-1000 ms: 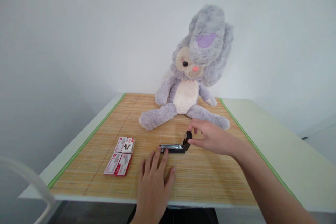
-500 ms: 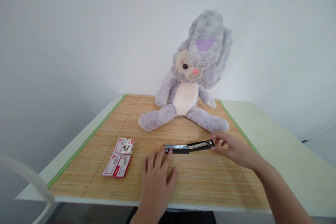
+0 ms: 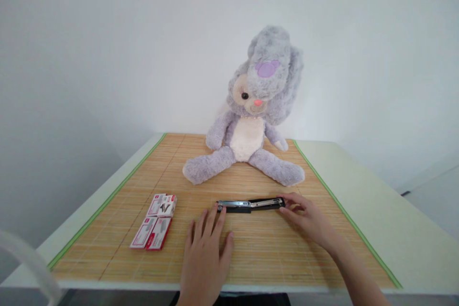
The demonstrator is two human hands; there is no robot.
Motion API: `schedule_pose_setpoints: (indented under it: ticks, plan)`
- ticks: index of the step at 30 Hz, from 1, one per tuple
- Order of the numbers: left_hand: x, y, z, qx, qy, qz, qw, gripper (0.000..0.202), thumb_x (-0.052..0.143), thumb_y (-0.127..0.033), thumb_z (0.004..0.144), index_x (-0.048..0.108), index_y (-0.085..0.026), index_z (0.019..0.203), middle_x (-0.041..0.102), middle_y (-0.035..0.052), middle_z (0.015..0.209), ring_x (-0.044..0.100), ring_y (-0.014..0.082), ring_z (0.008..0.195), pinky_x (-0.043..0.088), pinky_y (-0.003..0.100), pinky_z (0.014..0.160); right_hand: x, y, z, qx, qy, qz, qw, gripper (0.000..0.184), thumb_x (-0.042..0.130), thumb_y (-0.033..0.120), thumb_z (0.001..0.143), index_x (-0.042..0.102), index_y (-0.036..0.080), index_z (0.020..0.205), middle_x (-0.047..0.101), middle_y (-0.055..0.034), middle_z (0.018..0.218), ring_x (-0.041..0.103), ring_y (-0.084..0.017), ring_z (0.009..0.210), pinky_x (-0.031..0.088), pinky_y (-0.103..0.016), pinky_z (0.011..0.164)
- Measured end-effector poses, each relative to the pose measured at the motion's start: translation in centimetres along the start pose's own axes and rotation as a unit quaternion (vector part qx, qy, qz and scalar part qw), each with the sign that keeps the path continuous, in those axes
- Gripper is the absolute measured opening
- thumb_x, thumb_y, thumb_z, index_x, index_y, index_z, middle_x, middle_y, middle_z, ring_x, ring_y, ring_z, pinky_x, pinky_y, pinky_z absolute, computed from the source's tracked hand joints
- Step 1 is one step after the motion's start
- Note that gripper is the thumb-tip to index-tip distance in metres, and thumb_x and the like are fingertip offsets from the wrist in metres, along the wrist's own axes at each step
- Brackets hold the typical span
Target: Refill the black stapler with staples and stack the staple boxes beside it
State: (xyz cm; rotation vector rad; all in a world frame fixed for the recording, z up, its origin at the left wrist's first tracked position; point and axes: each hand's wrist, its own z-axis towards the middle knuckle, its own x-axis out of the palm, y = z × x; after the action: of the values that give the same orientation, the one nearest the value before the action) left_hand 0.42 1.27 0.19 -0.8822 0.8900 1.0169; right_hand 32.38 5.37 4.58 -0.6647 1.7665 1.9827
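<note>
Unfolded stapler (image 3: 244, 204) between both hands (image 3: 204, 256) (image 3: 311, 222)

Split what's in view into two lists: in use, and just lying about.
In use:
Stapler, opened out
Left hand, on one end
Right hand, at the other
Mat, underneath

Lying about:
Boxes, untouched, perhaps related
Plush

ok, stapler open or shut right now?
Open. The stapler lies with its top folded back almost in line with its base, metal rail exposed; right hand at the top's end.
</note>
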Motion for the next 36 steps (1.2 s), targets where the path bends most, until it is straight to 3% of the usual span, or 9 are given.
schedule_pose_setpoints:
  ticks: [6,10,13,16,19,22,26,30,36]
  plan:
    - [0.1,-0.1,-0.1,-0.005,0.001,-0.006,1.000,0.062,0.048,-0.034,0.102,0.032,-0.035,0.162,0.041,0.0038,0.165,0.038,0.0289,0.151,0.032,0.060,0.122,0.8,-0.6,-0.1,0.006,-0.019,0.018,1.000,0.048,0.065,0.052,0.093,0.067,0.026,0.133,0.073,-0.0064,0.107,0.068,-0.023,0.098,0.057,-0.040,0.089]
    - [-0.5,0.7,-0.7,-0.012,0.002,-0.037,0.999,0.063,0.045,-0.030,0.103,0.026,-0.032,0.163,0.040,0.0037,0.165,0.040,0.0247,0.150,0.028,0.058,0.125,1.3,-1.0,-1.3,0.027,-0.066,0.049,0.996,0.066,0.069,0.058,0.088,0.058,0.027,0.145,0.070,-0.0094,0.123,0.068,-0.025,0.103,0.058,-0.044,0.092]
    - [-1.9,2.7,-1.4,-0.053,-0.049,-0.043,0.997,0.056,0.047,-0.030,0.102,0.039,-0.029,0.157,0.050,0.0056,0.157,0.045,0.0255,0.144,0.029,0.055,0.125,1.7,-1.0,-3.1,0.049,-0.101,0.067,0.991,0.070,0.068,0.061,0.088,0.052,0.030,0.150,0.068,-0.0103,0.130,0.069,-0.025,0.102,0.059,-0.044,0.092]
    - [-3.5,5.6,-2.2,-0.147,-0.109,0.005,0.983,0.045,0.050,-0.035,0.101,0.055,-0.028,0.146,0.056,0.0097,0.146,0.049,0.0318,0.135,0.036,0.057,0.117,2.2,-0.9,-5.1,0.075,-0.117,0.066,0.988,0.065,0.066,0.061,0.091,0.053,0.031,0.148,0.070,-0.0095,0.125,0.070,-0.025,0.102,0.057,-0.046,0.098]
    - [-4.4,8.3,-2.9,-0.219,-0.111,0.074,0.967,0.042,0.054,-0.041,0.099,0.063,-0.029,0.138,0.055,0.0121,0.141,0.052,0.0366,0.124,0.043,0.061,0.105,3.0,-0.5,-6.6,0.083,-0.126,0.066,0.986,0.060,0.065,0.061,0.091,0.059,0.030,0.143,0.073,-0.0095,0.120,0.070,-0.028,0.109,0.054,-0.049,0.105]
    - [-4.3,9.5,-3.5,-0.216,-0.097,0.117,0.964,0.042,0.057,-0.045,0.097,0.066,-0.031,0.136,0.052,0.0124,0.145,0.052,0.0386,0.121,0.044,0.063,0.101,4.1,0.2,-7.3,0.095,-0.114,0.085,0.985,0.058,0.066,0.062,0.090,0.064,0.029,0.137,0.075,-0.0099,0.117,0.070,-0.030,0.111,0.054,-0.049,0.106]
    - [-3.7,8.5,-3.9,-0.185,-0.102,0.113,0.971,0.041,0.059,-0.041,0.095,0.066,-0.037,0.136,0.052,0.0094,0.150,0.052,0.0375,0.126,0.043,0.061,0.102,5.2,1.6,-7.3,0.114,-0.088,0.091,0.985,0.056,0.067,0.067,0.086,0.071,0.030,0.128,0.077,-0.0099,0.113,0.071,-0.032,0.108,0.057,-0.048,0.102]
    - [-3.0,6.4,-3.8,-0.156,-0.090,0.076,0.981,0.037,0.056,-0.033,0.098,0.067,-0.042,0.132,0.066,0.0028,0.138,0.055,0.0339,0.123,0.041,0.060,0.104,6.4,3.4,-7.1,0.120,-0.067,0.122,0.983,0.055,0.071,0.070,0.081,0.076,0.031,0.119,0.078,-0.0101,0.107,0.071,-0.032,0.103,0.060,-0.044,0.094]
    - [-2.2,2.2,-2.3,-0.037,0.004,-0.045,0.998,0.041,0.053,-0.022,0.098,0.067,-0.043,0.130,0.070,-0.0013,0.132,0.060,0.0261,0.120,0.041,0.052,0.105,8.9,5.6,-7.0,0.194,0.081,0.293,0.933,0.075,0.070,0.076,0.078,0.064,0.028,0.134,0.073,-0.0062,0.089,0.068,-0.020,0.066,0.055,-0.032,0.055]
